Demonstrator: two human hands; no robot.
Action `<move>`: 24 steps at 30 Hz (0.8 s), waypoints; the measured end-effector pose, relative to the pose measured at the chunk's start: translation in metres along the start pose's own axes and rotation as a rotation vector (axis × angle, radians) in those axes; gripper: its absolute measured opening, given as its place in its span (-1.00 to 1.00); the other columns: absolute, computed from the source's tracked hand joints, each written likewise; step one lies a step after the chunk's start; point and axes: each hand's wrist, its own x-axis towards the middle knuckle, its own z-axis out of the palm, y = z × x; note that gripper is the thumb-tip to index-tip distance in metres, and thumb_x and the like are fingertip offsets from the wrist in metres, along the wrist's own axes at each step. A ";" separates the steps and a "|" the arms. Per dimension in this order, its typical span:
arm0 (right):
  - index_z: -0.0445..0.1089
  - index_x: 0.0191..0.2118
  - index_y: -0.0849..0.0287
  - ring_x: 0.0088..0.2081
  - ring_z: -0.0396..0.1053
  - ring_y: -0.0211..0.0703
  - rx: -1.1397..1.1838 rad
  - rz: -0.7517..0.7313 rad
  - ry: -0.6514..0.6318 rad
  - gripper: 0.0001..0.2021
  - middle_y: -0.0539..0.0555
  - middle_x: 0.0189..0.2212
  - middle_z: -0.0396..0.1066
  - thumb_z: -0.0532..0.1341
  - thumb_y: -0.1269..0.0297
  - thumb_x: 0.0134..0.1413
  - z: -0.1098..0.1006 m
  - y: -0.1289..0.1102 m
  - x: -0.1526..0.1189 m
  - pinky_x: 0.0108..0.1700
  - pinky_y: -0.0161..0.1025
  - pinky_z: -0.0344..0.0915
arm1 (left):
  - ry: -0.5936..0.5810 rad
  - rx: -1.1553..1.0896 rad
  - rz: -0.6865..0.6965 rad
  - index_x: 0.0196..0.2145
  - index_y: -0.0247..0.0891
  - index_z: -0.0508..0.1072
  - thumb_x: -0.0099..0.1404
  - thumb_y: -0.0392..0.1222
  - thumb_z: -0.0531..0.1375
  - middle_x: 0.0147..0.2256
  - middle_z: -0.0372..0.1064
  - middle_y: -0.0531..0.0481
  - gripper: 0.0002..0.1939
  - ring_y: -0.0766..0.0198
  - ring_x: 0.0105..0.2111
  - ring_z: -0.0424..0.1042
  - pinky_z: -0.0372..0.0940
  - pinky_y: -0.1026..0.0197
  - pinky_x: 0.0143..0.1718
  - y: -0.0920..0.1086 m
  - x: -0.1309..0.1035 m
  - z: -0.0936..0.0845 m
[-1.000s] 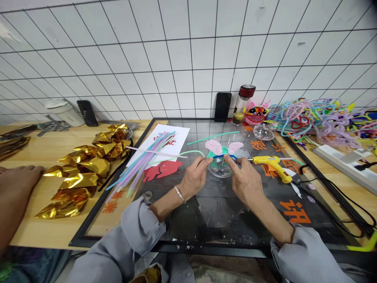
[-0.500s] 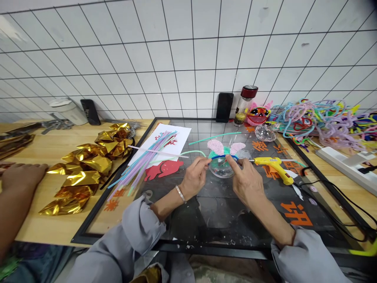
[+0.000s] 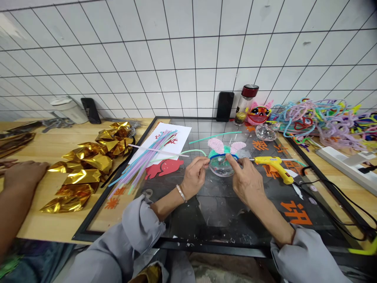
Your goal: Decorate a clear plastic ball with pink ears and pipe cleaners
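Note:
A clear round plastic shell (image 3: 221, 169) sits between my hands, its upper part wrapped in green pipe cleaner (image 3: 226, 150) with two pink ear shapes (image 3: 216, 146) on top. Along the lower edge of the green runs a blue pipe cleaner (image 3: 218, 155). My left hand (image 3: 194, 176) pinches the blue strand's left end at the shell's side. The index finger of my right hand (image 3: 247, 179) presses on the blue strand at the front, while its other fingers curl by the shell's right side. The yellow glue gun (image 3: 273, 165) lies just right of that hand, its nozzle near the fingers.
Pastel pipe cleaners (image 3: 144, 161) lie over white paper (image 3: 176, 135) and a red cutout (image 3: 163, 168). Gold foil (image 3: 85, 173) and another person's hand (image 3: 25, 175) are left. A bottle (image 3: 244, 106), pink animal face (image 3: 259, 114), power strip (image 3: 347, 167) and tangled pipe cleaners (image 3: 318, 118) stand or lie right.
The blue strand sits slightly differently against the shell, and the shell seems tilted a little. Both my hands stay almost in place. The view has shifted very slightly.

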 end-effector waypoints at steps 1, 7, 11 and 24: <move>0.27 0.24 0.03 -0.33 0.33 -0.14 -0.005 -0.002 -0.004 -0.40 0.14 -0.24 0.33 0.07 0.57 0.09 0.000 0.000 0.000 -0.37 -0.31 0.24 | 0.007 -0.009 -0.015 -0.09 -0.31 0.48 0.35 -0.44 -0.02 -0.15 0.47 -0.17 -0.67 0.27 -0.22 0.50 0.49 0.17 -0.16 -0.001 0.000 0.000; 0.21 0.28 0.01 -0.32 0.31 -0.14 -0.015 -0.007 0.010 -0.36 0.13 -0.24 0.31 0.08 0.55 0.08 0.002 0.001 -0.001 -0.36 -0.30 0.24 | 0.038 -0.075 -0.129 -0.19 -0.30 0.52 0.32 -0.42 0.03 -0.16 0.50 -0.15 -0.72 0.26 -0.22 0.52 0.48 0.15 -0.15 -0.004 -0.001 0.003; 0.19 0.29 0.02 -0.31 0.32 -0.13 -0.013 -0.007 0.001 -0.36 0.13 -0.24 0.31 0.08 0.55 0.08 0.002 0.001 -0.001 -0.36 -0.30 0.25 | 0.051 -0.102 -0.164 -0.23 -0.30 0.54 0.30 -0.40 0.05 -0.19 0.51 -0.14 -0.74 0.25 -0.23 0.52 0.49 0.16 -0.18 -0.006 -0.001 0.005; 0.29 0.25 0.03 -0.31 0.33 -0.12 0.012 0.011 -0.008 -0.40 0.15 -0.24 0.33 0.06 0.56 0.09 -0.001 -0.001 0.000 -0.35 -0.28 0.26 | 0.054 -0.015 -0.138 -0.24 -0.28 0.53 0.29 -0.42 0.10 -0.14 0.47 -0.14 -0.78 0.20 -0.10 0.50 0.44 0.11 -0.05 -0.003 0.000 0.003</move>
